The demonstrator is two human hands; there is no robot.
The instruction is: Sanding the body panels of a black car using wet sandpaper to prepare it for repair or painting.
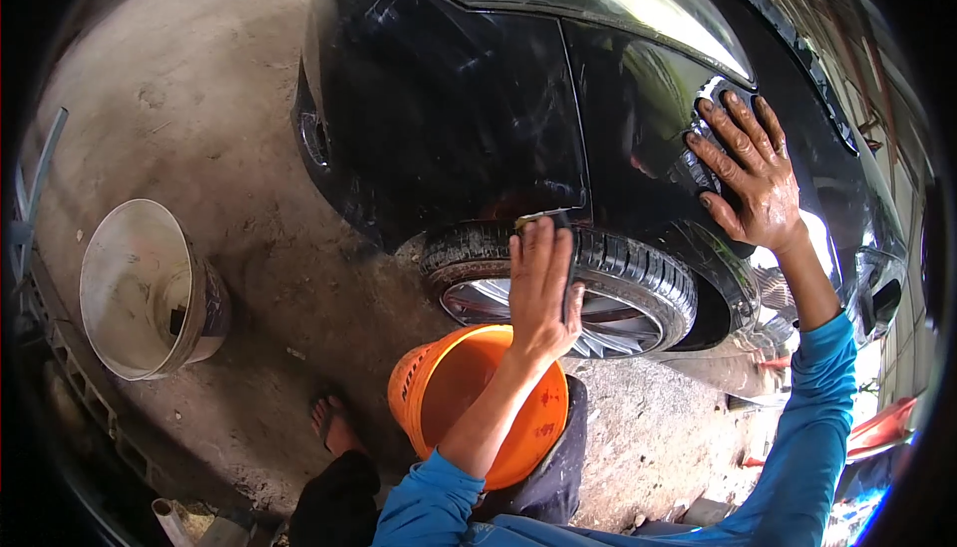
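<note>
My left hand (543, 293) is over the wheel arch, its fingers together around a thin dark flat pad (571, 278), which shows beside the fingers; its exact kind is unclear. My right hand (753, 183) lies on the wet fender of the black car (449, 109), fingers spread and dirty. Whitish wet streaks show around its fingertips, and a dark edge shows beneath the palm; whether that is a separate thing I cannot tell. Under my left hand is the tyre (638, 266) with its silver spoked rim (488, 300). An orange bucket (551, 417) stands below my left forearm.
A white bucket (120, 293) with a small dark thing inside stands on the rough floor (199, 59) at the left. My sandalled foot (337, 425) is beside the orange bucket. Metal bars (40, 178) line the left edge. Red material (882, 425) lies at the lower right.
</note>
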